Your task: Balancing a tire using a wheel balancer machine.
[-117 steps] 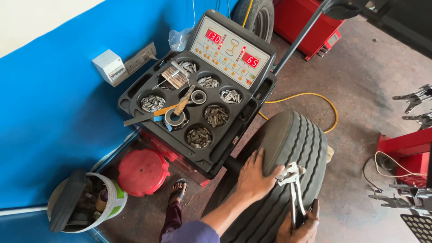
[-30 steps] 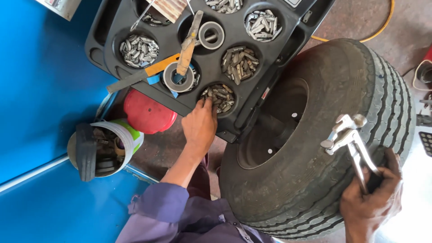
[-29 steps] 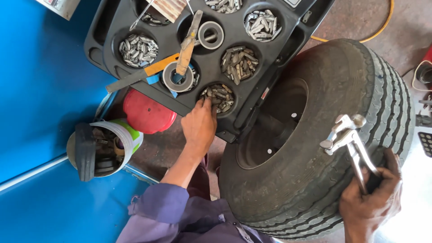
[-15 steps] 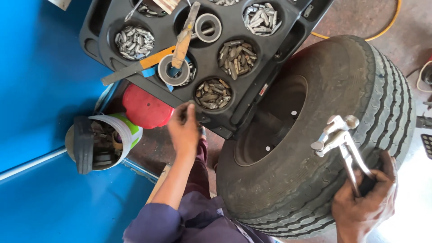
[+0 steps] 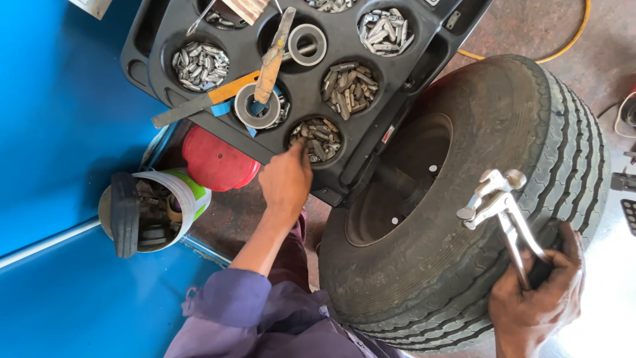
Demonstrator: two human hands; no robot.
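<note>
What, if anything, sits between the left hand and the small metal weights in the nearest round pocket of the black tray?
Nothing visible does. The left hand is at the near rim of the black plastic tray, fingertips reaching the grey metal weights in that open pocket.

A: What carried the parts?
B: Black tray (image 5: 165,40) with round wells: metal weights (image 5: 200,64), steel rings (image 5: 308,44), a hammer (image 5: 271,59) across.
A: Floor?
B: Concrete floor (image 5: 530,30) held a white bucket (image 5: 189,199), red lid (image 5: 218,159), yellow hose (image 5: 570,43).
</note>
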